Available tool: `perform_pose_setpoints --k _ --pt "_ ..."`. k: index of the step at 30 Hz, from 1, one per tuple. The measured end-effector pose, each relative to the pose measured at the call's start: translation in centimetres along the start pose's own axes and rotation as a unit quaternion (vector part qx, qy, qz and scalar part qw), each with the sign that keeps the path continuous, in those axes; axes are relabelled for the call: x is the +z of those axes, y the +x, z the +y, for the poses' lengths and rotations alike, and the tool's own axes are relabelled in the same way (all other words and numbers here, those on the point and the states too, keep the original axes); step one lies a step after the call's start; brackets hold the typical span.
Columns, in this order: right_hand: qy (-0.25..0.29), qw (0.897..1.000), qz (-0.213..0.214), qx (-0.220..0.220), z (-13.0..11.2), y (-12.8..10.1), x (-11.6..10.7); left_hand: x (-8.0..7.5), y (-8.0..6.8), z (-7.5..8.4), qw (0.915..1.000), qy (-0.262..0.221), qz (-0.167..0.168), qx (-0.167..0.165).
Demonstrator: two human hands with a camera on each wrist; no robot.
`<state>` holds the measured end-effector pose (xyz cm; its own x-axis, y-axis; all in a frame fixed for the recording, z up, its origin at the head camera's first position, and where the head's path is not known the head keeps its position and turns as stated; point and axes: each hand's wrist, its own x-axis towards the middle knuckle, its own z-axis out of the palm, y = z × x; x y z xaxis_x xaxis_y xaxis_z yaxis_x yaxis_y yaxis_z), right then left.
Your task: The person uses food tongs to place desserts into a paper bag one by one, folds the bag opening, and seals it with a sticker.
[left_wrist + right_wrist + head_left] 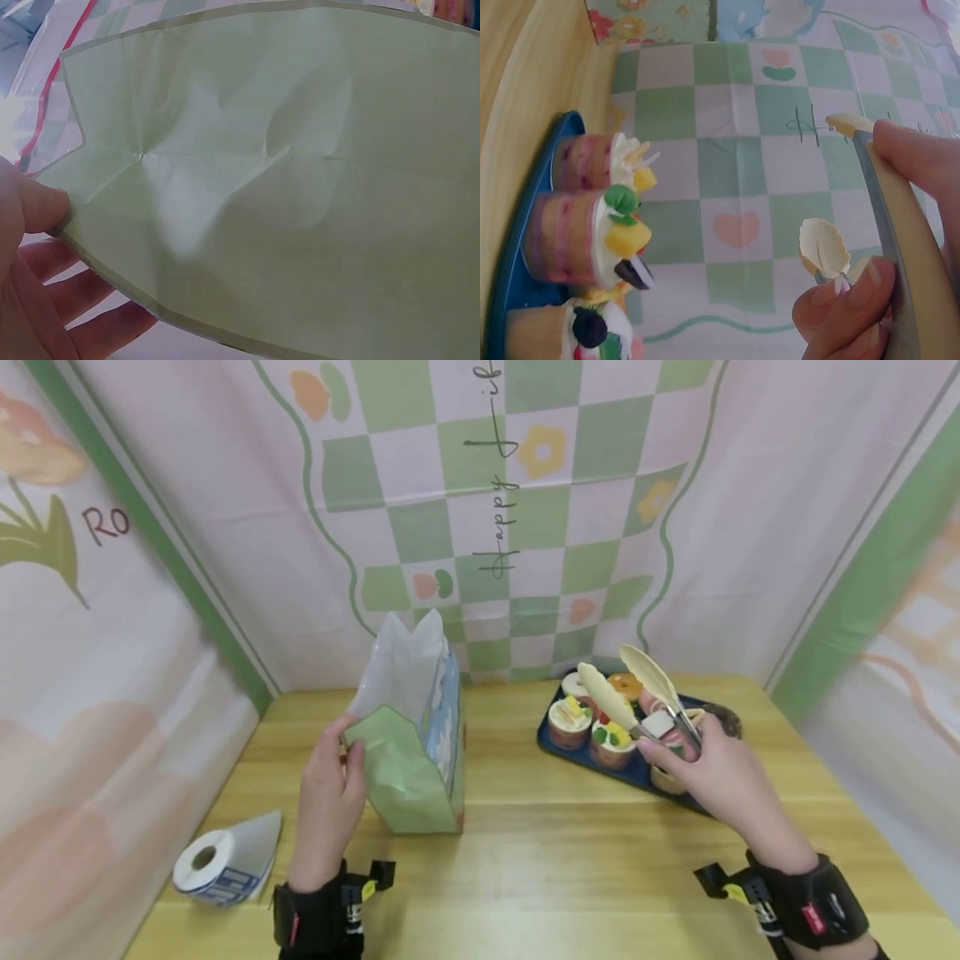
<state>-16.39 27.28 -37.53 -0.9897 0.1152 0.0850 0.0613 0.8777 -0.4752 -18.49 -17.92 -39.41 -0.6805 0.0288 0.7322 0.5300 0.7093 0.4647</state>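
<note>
On the left of the wooden table stands a green paper bag (401,772) with its top open and a white inside showing. My left hand (326,797) pinches the bag's near left edge; in the left wrist view the thumb (45,206) lies over the green paper (247,225) and the other fingers sit below it. My right hand (735,781) holds tongs (611,700) with cream-coloured tips spread apart, nothing between them. They overlap a blue tray (581,762) of small desserts in the head view. Cup cakes (562,236) topped with cream and fruit line the tray's near side.
A roll of white labels (206,864) lies at the table's left edge, its loose end trailing right. Behind the table hangs a checkered green and white curtain (480,518). Donuts (624,685) sit at the tray's back, and a dark ring-shaped pastry (723,720) at its right end.
</note>
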Motion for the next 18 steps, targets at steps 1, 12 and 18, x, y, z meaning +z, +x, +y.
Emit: perform_pose_setpoints --k 1,12,18 --pt "0.001 1.0 0.0 0.004 0.3 0.0 0.0 0.0 0.1 0.0 1.0 -0.001 0.002 0.003" --pt "-0.001 0.999 -0.008 0.033 2.5 -1.0 0.1 -0.1 -0.1 -0.2 0.9998 -0.011 -0.014 -0.013" --pt "-0.008 0.999 -0.008 0.035 3.5 -1.6 0.2 0.1 -0.1 -0.4 0.9999 -0.004 -0.014 -0.005"
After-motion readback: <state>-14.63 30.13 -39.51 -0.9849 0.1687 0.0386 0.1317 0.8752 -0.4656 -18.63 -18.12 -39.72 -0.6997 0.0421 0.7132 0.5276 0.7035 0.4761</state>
